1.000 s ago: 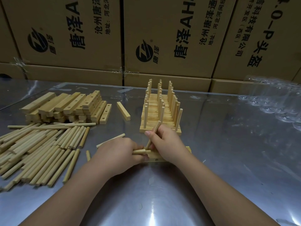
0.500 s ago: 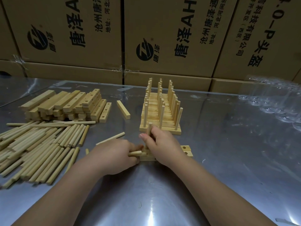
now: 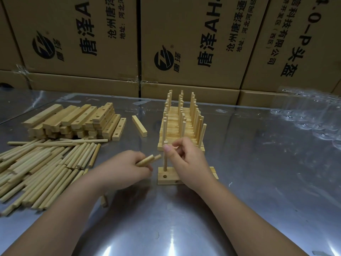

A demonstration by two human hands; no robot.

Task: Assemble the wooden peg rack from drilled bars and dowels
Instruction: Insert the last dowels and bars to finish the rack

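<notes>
The right hand (image 3: 191,163) has its thumb against the upright dowel (image 3: 165,159) near the top. Its fingers curl just right of the dowel; a pinch cannot be told. The dowel stands in the left hole of the near bar (image 3: 167,176). Just left, the left hand (image 3: 123,169) grips two spare dowels (image 3: 146,160).

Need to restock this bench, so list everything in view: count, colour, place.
table: one, silvery metal, under everything
boxes: several, brown, black print, behind the table
drilled bars: a pile, pale wood, far left
loose bar: one, pale wood, right of the pile
loose dowels: a heap, pale wood, near left
finished racks: a row, pale wood, centre
bars in work: seemingly two, pale wood, near centre
upright dowel: one, pale wood, in their left end
plastic wrap: clear, far right
left hand: holds two spare dowels
right hand: pinches the upright dowel
</notes>
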